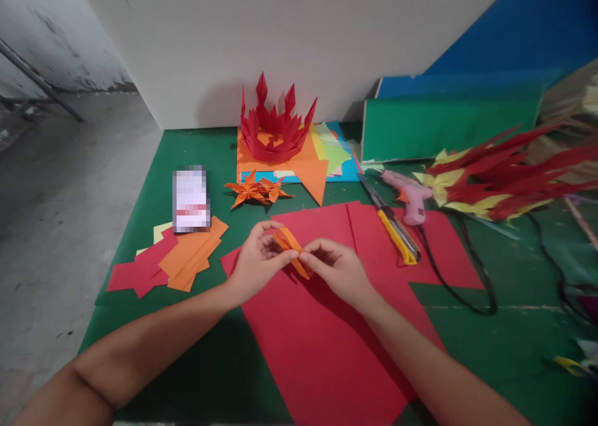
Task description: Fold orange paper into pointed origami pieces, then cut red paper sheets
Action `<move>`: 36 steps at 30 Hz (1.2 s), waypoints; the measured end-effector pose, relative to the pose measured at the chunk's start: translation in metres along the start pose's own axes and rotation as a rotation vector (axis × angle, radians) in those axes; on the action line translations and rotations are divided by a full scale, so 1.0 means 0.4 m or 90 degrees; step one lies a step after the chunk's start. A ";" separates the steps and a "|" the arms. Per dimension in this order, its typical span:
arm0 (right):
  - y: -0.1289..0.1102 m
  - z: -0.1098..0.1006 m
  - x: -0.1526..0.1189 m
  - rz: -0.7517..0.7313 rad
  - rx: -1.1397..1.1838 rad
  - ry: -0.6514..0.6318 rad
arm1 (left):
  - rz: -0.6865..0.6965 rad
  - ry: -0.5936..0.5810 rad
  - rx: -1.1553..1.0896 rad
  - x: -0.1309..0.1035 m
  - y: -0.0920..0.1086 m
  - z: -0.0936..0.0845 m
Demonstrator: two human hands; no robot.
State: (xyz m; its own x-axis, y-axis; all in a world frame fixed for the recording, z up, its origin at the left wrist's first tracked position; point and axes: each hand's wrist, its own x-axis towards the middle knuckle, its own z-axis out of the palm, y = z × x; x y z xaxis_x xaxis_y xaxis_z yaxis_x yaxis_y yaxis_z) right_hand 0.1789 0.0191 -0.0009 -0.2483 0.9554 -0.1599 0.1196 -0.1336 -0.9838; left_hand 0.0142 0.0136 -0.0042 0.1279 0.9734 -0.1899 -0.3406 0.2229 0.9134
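Note:
Between my two hands is a small folded piece of orange paper (295, 261), held above a large red paper sheet (336, 339). My left hand (261, 251) pinches its left side with thumb and fingers. The thumb and fingers of my right hand (339, 267) close on its right edge, and the fingertips of both hands nearly meet. Just beyond them lie orange folded paper flowers (255, 190). Behind those, a red folded paper crown (275, 130) with tall points stands on stacked coloured paper (306, 167).
A phone (191, 198) and orange and red paper strips (189, 258) lie at left. To the right are a yellow utility knife (395, 233), a pink glue gun (408, 195) with a black cord, and red-and-yellow paper pieces (495, 177). A green board (448, 127) stands behind.

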 end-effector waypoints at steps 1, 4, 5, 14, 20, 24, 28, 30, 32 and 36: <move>0.001 0.002 0.000 -0.002 0.002 0.003 | -0.002 0.006 0.004 -0.001 0.000 0.000; 0.004 0.008 0.001 0.002 0.016 0.003 | 0.001 0.027 0.017 -0.006 0.003 0.003; 0.005 0.009 0.001 0.005 0.019 -0.001 | 0.005 0.033 0.017 -0.008 0.005 0.004; -0.001 0.010 -0.005 -0.026 -0.086 -0.031 | 0.002 0.014 -0.053 -0.001 0.004 0.005; -0.012 0.017 -0.013 -0.098 -0.193 -0.043 | -0.014 0.023 -0.090 0.009 0.000 0.000; -0.011 0.014 -0.009 -0.112 -0.186 -0.063 | -0.029 0.022 -0.089 0.009 0.003 0.000; -0.003 0.008 -0.007 -0.125 -0.175 -0.083 | -0.010 0.016 -0.035 0.011 0.007 -0.005; 0.001 0.004 -0.005 -0.144 -0.151 -0.021 | -0.003 0.005 -0.008 0.010 0.007 -0.008; 0.002 0.000 -0.003 -0.172 -0.125 0.067 | -0.008 -0.012 0.018 0.008 0.005 -0.010; -0.006 -0.005 -0.001 -0.233 -0.188 0.110 | -0.006 -0.024 0.038 0.005 0.000 -0.010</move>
State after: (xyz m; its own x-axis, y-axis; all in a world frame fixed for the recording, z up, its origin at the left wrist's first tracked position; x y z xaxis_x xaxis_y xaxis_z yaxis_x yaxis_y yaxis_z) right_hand 0.1806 0.0195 0.0018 -0.1649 0.9588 0.2312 0.3277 0.2744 -0.9041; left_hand 0.0107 0.0157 -0.0061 0.1654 0.9686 -0.1858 -0.2831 0.2271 0.9318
